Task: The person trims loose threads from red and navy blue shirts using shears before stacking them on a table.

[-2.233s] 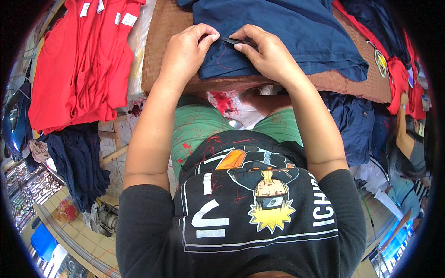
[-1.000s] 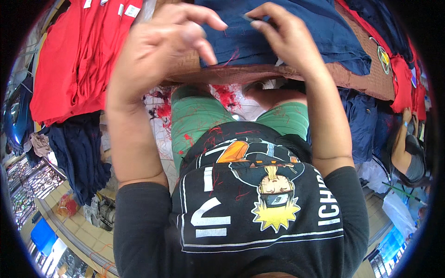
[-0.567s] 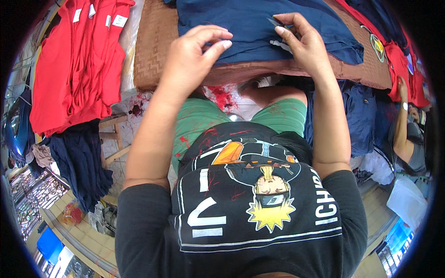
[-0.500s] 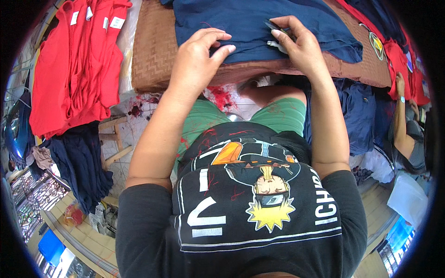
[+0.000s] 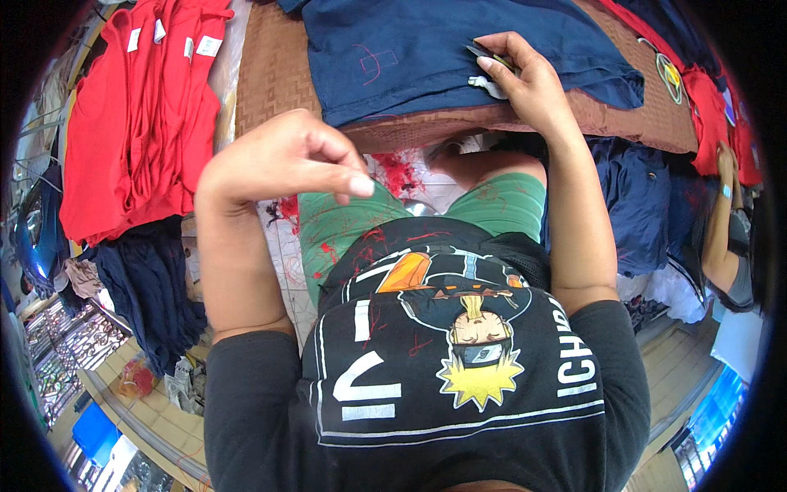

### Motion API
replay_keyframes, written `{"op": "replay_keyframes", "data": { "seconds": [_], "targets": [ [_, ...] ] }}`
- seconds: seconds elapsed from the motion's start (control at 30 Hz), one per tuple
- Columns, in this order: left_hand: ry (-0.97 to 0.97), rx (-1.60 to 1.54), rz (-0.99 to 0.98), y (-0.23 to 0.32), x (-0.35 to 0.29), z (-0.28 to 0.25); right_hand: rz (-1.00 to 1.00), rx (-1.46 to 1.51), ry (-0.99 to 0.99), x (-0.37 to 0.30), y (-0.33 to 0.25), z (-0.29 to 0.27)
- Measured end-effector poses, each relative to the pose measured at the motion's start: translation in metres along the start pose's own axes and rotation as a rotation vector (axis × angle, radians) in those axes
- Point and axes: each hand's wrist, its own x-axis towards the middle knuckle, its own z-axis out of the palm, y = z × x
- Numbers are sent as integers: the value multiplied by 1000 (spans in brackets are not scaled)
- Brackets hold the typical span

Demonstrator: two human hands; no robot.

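Note:
A navy blue garment [image 5: 434,57] lies spread over the brown covered work surface [image 5: 275,74]. My right hand [image 5: 529,86] rests at its near edge, closed around small thread snips [image 5: 477,52] whose dark pointed blades stick out past the fingertips. A small white piece [image 5: 485,85] shows beneath those fingers, perhaps a tag or scrap. My left hand [image 5: 299,160] hangs off the near edge above my green shorts, wrist bent, fingers curled and thumb against them; whatever they pinch is too small to make out. Red thread [image 5: 369,70] and a faint stitched rectangle mark the garment.
Red garments [image 5: 143,123] with white tags are heaped at the left, over dark clothes [image 5: 152,287]. Navy cloth [image 5: 627,201] hangs at the right. A yellow and white cord [image 5: 670,78] lies by the far right edge. Another person's arm [image 5: 721,221] shows beyond.
My left hand has drawn back from the garment toward me and left, its fingers now curled, uncovering the stitched rectangle. My right hand stays nearly in place with the snips.

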Motion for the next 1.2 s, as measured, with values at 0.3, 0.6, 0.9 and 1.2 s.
{"op": "replay_keyframes", "data": {
  "seconds": [0.3,0.6,0.9,1.2],
  "targets": [
    [1175,679,65,-44,80,8,43,25,-6,5,-5,0],
    [384,227,56,-14,11,25,133,168,-55,2,-4,-6],
    [797,685,216,-55,30,39,97,208,-89,6,-1,-2],
    [798,522,-187,-27,-36,43,80,120,-69,6,-2,-2]
  ]
}}
